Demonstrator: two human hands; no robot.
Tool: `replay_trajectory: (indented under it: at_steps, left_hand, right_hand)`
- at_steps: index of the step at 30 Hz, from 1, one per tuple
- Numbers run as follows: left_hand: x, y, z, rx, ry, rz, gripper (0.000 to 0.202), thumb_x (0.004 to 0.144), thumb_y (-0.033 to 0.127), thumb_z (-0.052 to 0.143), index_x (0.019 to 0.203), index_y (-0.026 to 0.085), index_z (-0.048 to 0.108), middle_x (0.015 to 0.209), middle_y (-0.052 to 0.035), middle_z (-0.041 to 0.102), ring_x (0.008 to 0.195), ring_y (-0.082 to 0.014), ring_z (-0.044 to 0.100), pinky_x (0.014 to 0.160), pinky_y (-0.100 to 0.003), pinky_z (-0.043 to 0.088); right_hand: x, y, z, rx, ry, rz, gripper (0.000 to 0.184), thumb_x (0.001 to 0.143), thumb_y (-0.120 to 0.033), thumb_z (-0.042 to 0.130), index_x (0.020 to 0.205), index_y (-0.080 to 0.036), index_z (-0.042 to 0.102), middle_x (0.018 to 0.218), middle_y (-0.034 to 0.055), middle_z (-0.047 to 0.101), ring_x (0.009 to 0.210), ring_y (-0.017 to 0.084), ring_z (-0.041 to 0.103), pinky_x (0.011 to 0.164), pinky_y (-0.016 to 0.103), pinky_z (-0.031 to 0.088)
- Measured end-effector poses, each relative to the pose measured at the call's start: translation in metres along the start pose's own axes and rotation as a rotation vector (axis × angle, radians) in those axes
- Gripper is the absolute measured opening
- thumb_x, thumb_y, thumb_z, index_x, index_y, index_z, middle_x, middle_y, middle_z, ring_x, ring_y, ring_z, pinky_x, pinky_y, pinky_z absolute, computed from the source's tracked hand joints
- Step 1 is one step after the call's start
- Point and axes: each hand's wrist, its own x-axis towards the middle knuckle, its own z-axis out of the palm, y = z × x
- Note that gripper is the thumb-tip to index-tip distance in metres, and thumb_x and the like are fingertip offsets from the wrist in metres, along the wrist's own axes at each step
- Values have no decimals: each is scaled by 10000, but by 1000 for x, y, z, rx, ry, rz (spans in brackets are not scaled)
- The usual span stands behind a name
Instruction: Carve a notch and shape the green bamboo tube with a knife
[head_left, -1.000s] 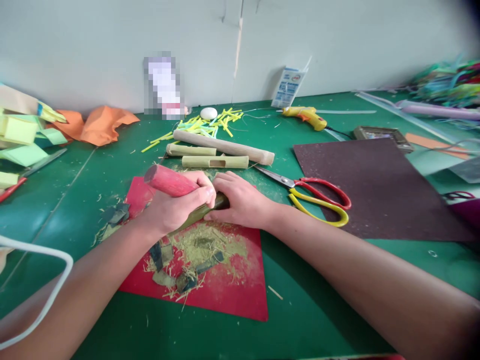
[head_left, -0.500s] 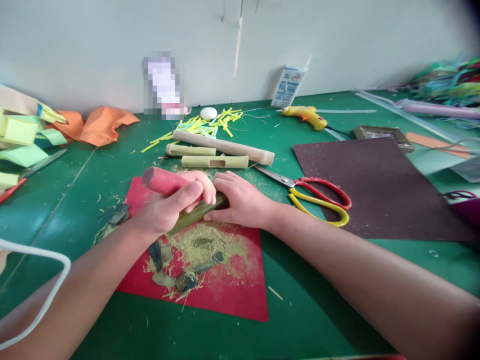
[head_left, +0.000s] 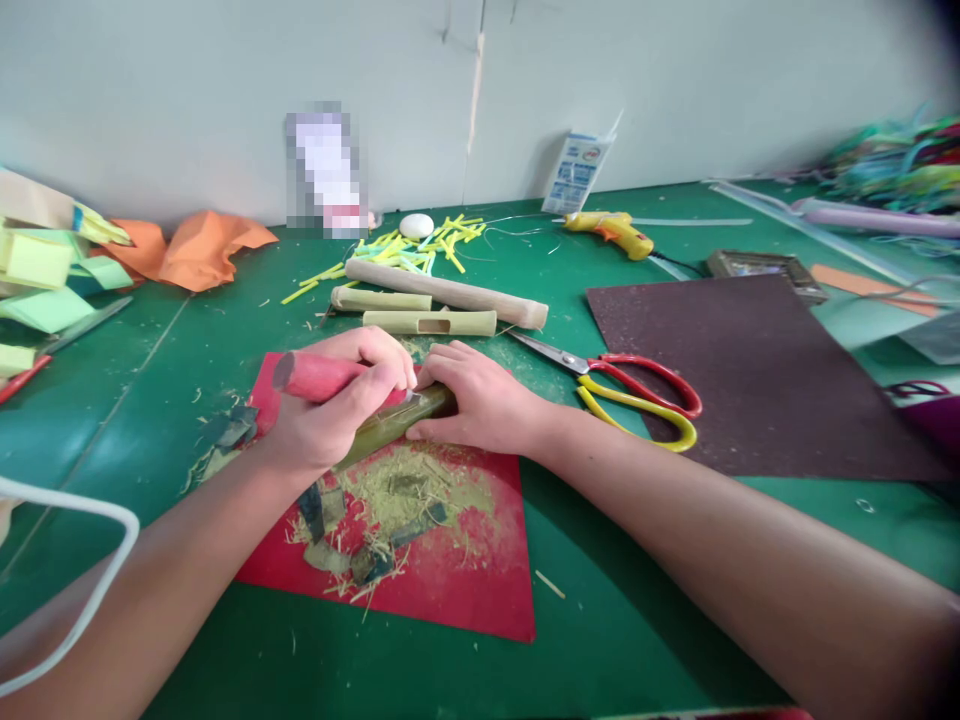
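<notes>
partly hidden: bamboo (head_left: pixel 416 410) under right hand (head_left: pixel 484 402), tool (head_left: pixel 315 376) in left hand (head_left: pixel 319 432).

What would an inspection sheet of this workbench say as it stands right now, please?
Surface: green table, with a red mat under the hands.
Job's things: green bamboo piece lying on the mat; red-handled tool set against it.
Clutter: shavings on the mat; scissors, glue gun, cut bamboo tubes, yellow strips, dark sheet, orange paper.
Hands: left hand grips the red-handled tool; right hand holds the green bamboo piece down.
Cables: white cord looping at the near left edge.
Surroundings: pale wall behind; a packet leans on it.
</notes>
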Motion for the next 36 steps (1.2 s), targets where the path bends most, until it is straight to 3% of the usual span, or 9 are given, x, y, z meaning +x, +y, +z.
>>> replay_trajectory:
  at_steps: [5,12,26,36]
  left_hand:
    - [-4,0,1,64,76,-40,189,872,280,590,719,204,671,737,-7,701,677,-155,653,663,-314,542]
    - [-10,3,1,79,69,-114,184,880,271,604,737,216,707,741,-12,725,678,-161,671,688,-324,562]
    - [-7,6,11,-42,70,-129,242,872,146,551,641,179,616,627,14,645,573,-116,598,591,-273,490]
    - [-9,8,15,7,87,-164,274,840,152,554,568,179,559,543,21,584,499,-97,534,516,-254,436]
  right_hand:
    - [0,-1,0,6,-2,7,386,720,-454,788,883,-156,606,886,49,580,853,202,508,749,315,387]
    - [0,0,0,1,-6,-3,374,728,-444,785,894,-154,616,868,44,572,848,202,503,757,320,380]
    - [-4,2,1,16,20,-26,381,744,-458,775,912,-159,608,910,64,578,874,216,509,779,339,410]
    - [-4,1,1,51,22,-26,359,739,-425,784,876,-169,574,923,76,600,898,228,511,817,360,425]
